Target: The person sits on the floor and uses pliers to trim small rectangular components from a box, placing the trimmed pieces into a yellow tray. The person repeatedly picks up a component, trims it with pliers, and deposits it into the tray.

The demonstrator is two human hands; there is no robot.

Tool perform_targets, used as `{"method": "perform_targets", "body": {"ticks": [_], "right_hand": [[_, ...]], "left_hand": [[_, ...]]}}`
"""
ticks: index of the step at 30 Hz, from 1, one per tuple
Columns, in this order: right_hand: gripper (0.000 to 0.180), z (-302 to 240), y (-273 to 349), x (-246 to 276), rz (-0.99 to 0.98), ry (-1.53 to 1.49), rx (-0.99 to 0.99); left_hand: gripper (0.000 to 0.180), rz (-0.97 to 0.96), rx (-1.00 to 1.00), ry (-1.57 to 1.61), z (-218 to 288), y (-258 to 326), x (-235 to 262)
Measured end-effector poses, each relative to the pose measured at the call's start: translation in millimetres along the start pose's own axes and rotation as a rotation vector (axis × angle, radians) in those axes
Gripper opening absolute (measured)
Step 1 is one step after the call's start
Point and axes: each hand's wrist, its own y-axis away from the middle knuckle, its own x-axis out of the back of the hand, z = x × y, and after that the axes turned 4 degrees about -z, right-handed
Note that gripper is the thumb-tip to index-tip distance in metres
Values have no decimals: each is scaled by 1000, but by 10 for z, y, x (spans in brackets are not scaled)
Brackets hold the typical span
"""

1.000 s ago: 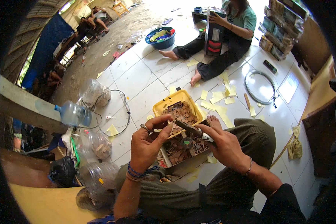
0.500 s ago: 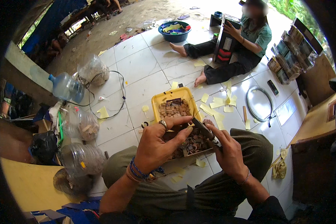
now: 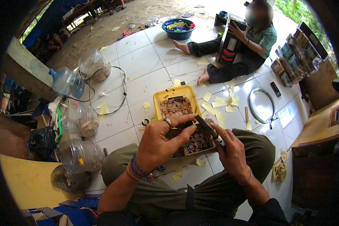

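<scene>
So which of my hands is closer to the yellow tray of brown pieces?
Left. The left hand hovers just below the yellow tray, overlapping its near edge, while the right hand sits farther off to the tray's lower right, gripping a dark tool.

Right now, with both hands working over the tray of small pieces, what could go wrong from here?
The right hand holds a dark blade-like tool whose tip sits close to the left hand's fingers; a slip might nick them. The small piece between the fingertips is barely visible and could drop among the brown pieces in the yellow tray. The paper scraps and loose black cable on the tiled floor could slide or snag underfoot.
</scene>
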Motion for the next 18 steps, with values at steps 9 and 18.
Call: {"method": "perform_targets", "body": {"ticks": [9, 18], "right_hand": [[56, 8, 8, 3, 19, -62, 8], [50, 32, 37, 119, -271, -302, -153]], "left_hand": [[36, -18, 18, 57, 1, 1, -6], [40, -130, -74, -226, 3, -7, 106]]}}
